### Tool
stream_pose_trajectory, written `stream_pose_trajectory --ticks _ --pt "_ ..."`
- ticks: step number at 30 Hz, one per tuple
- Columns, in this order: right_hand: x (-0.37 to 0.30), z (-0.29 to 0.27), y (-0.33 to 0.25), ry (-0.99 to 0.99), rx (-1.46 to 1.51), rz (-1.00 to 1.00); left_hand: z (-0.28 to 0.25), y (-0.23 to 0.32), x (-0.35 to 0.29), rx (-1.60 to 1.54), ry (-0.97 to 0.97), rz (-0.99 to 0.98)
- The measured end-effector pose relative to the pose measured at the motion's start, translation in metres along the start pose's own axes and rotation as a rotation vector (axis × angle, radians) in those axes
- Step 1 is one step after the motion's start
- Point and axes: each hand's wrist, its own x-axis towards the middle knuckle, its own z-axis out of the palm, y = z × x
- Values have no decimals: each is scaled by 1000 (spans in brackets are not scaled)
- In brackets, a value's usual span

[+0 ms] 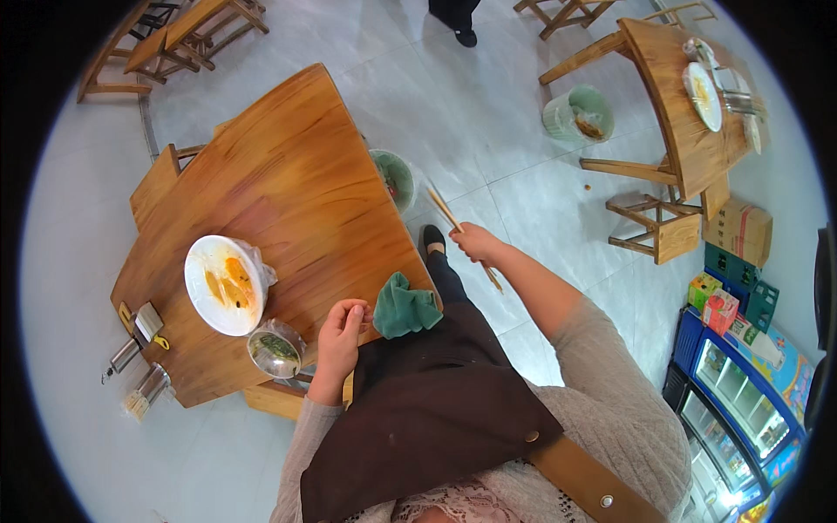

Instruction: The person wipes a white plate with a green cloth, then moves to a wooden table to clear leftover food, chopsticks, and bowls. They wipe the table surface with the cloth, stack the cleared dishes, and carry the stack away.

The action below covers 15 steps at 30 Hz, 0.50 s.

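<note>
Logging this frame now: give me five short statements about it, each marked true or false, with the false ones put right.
1. The right hand holds chopsticks. True.
2. The cloth hangs from the right hand. False: it lies at the near table's corner.
3. The left hand is nearer the cloth than the right hand is. True.
4. The white dish is spotless. False: it has orange food on it.
5. The bin by the far table is red. False: it is pale green.

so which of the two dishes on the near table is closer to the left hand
The small bowl with green bits, just to the left of the left hand. The larger white dish with orange residue sits farther off.
</note>
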Motion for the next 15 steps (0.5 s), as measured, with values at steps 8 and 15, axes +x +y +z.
stream_pose_trajectory --ticks 8,15 --pt "157 63 -45 -112 96 229 8 11 -10 -34 150 66" --pt "57 13 -128 636 -213 -640 -115 -30 -83 46 759 327"
